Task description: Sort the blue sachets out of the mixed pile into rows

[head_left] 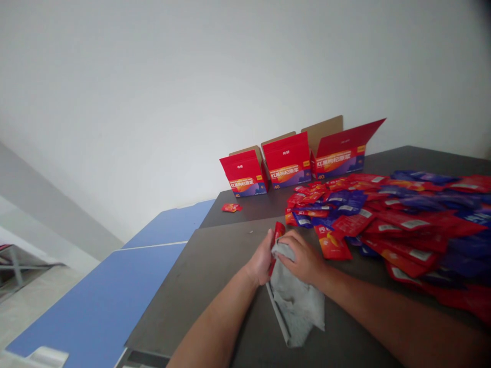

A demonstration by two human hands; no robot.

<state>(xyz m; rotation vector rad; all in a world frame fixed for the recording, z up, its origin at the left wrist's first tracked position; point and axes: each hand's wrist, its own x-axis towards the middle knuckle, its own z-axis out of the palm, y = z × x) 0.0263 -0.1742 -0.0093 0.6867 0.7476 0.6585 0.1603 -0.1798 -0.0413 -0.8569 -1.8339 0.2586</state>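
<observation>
Sachet (pixel 278 232) stuck up between left fingers (pixel 267 250), pinching it, and right fingers (pixel 287 244), pressed together on a gray cloth (pixel 297 306).

Red foil sachet (pixel 279 231) and grey cloth (pixel 296 306), gripped.
Sachet upright in my left hand (pixel 261 259); cloth bunched under my right hand (pixel 299 256), lower end draped.

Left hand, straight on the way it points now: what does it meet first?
Most likely the red sachet standing just beyond the left hand, close to its fingers, though depth is hard to judge here. Past that lies the heap of red and blue sachets.
</observation>
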